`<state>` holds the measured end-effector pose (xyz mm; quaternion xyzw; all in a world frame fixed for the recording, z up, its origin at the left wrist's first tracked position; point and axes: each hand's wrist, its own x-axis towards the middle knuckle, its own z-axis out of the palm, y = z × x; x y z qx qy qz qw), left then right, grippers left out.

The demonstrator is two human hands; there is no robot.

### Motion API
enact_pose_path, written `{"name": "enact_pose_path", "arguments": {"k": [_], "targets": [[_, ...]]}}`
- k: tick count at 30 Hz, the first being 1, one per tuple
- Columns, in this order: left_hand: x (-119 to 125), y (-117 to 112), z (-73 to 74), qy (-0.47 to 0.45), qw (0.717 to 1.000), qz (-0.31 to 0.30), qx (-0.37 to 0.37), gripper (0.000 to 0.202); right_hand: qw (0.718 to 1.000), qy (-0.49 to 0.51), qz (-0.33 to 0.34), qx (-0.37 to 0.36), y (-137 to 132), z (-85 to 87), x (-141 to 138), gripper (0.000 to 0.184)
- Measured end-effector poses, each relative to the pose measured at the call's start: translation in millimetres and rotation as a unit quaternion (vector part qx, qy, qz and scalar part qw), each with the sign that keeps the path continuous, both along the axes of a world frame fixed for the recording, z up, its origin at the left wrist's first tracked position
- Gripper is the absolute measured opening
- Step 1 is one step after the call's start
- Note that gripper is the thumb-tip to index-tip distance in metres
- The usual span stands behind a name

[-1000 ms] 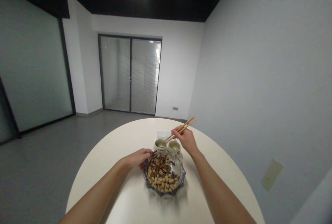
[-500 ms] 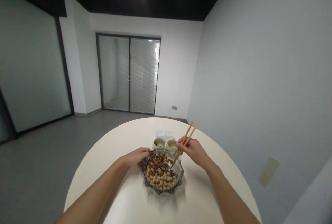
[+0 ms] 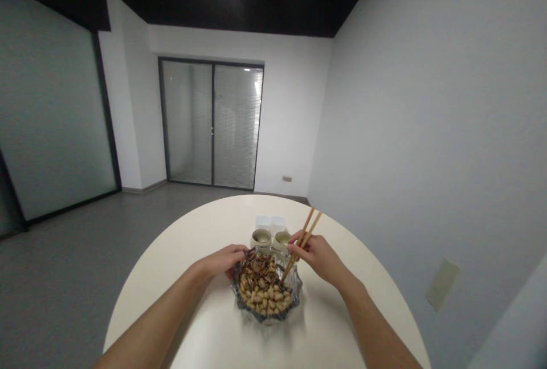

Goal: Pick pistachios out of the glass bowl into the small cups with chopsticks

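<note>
A glass bowl [image 3: 293, 295] sits on the round white table [image 3: 205, 232], filled with dark striped seeds at the back and pale nuts at the front. My left hand [image 3: 224, 259] grips the bowl's left rim, fingers curled on it. My right hand [image 3: 316, 255] is closed around a pair of wooden chopsticks [image 3: 301, 241], whose tips dip into the right side of the bowl. Two small ceramic cups, the left cup [image 3: 261, 238] and the right cup [image 3: 282, 240], stand just behind the bowl.
Two small white boxes [image 3: 270, 222] lie behind the cups. The table's curved edge runs left and right of my arms. Grey floor, frosted glass walls and a sliding door fill the far side; a plain wall stands close on the right.
My right hand brought the chopsticks from over the cups back down to the bowl, swinging them more upright, tips now among the nuts. My left hand stayed on the rim.
</note>
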<state>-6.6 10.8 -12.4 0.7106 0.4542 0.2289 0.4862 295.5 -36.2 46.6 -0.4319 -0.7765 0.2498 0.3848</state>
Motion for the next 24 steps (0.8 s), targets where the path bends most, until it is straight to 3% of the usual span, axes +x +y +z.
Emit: {"name": "enact_pose_path", "arguments": {"k": [14, 24], "targets": [[0.3, -0.9, 1.1, -0.008, 1.0, 0.001, -0.009, 0.048, 0.998, -0.051, 0.018, 0.01, -4.7, 2.9, 0.6, 0.022], [0.7, -0.3, 0.5, -0.007, 1.0, 0.01, -0.016, 0.043, 0.998, -0.032, 0.03, 0.034, -7.4, 4.1, 0.5, 0.026]]}}
